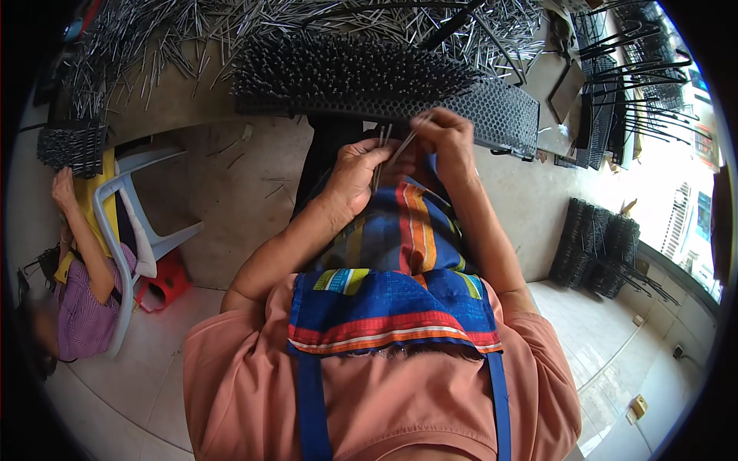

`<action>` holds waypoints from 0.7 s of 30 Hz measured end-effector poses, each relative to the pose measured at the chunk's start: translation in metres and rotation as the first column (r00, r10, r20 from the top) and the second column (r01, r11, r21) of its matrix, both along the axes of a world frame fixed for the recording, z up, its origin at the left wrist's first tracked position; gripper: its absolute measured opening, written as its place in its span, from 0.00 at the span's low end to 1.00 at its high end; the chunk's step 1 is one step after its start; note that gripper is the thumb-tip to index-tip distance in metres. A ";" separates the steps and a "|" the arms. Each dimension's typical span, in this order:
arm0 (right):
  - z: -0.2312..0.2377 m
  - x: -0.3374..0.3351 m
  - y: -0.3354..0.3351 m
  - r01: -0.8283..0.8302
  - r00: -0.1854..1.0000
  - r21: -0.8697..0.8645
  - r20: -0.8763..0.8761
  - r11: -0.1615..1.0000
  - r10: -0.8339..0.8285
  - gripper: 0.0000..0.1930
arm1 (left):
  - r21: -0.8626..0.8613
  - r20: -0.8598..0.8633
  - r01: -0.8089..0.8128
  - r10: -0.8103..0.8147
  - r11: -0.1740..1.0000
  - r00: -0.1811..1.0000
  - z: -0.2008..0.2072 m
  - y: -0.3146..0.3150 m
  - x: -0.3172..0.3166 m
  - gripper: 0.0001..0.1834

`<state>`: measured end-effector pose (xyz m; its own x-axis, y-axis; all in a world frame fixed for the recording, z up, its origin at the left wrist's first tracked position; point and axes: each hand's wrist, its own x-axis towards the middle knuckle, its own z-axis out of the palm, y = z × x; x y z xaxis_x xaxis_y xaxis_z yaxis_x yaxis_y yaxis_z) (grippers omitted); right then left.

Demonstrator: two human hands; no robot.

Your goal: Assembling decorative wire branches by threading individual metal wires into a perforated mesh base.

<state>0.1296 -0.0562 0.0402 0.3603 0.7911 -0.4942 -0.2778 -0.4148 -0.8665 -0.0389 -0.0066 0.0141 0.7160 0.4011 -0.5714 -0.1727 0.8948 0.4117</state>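
My left hand (354,178) is closed round a few thin metal rods (382,137), which stick up past the thumb. Close to it on the right, my right hand (452,144) pinches a thin metal rod (403,147), slanted and a little blurred. Both hands are above my lap, at the near edge of a black perforated rack (503,115). Upright metal pins (346,67) stand densely in the rack's left and middle holes. At its right end the holes show bare.
Loose metal rods (177,38) lie heaped on the table behind the rack. Black wire racks (634,77) stand at the right, with more dark bundles (596,246) on the floor. At left, a co-worker's hand (64,188) touches another pin-filled block (71,148), beside a pale plastic chair (108,200).
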 end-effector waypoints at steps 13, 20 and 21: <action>-0.003 0.014 0.024 0.019 0.579 0.442 0.726 0.897 -0.371 0.05 | 0.018 -0.151 0.010 -0.007 1.000 0.989 -0.011 -0.009 0.003 0.13; -0.008 0.008 0.023 -0.068 0.474 0.303 0.848 0.951 -0.237 0.06 | 0.030 -0.087 0.002 0.001 1.000 0.996 -0.017 -0.009 0.006 0.14; -0.005 0.006 0.021 -0.059 0.461 0.331 0.846 0.942 -0.268 0.06 | 0.023 -0.085 0.006 -0.004 1.000 0.996 -0.016 -0.009 0.007 0.14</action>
<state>0.1360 -0.0356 0.0354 0.5569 0.7487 0.3596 0.6638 -0.1409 -0.7345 -0.0318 -0.0156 -0.0021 0.6670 0.4116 -0.6210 -0.1321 0.8856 0.4452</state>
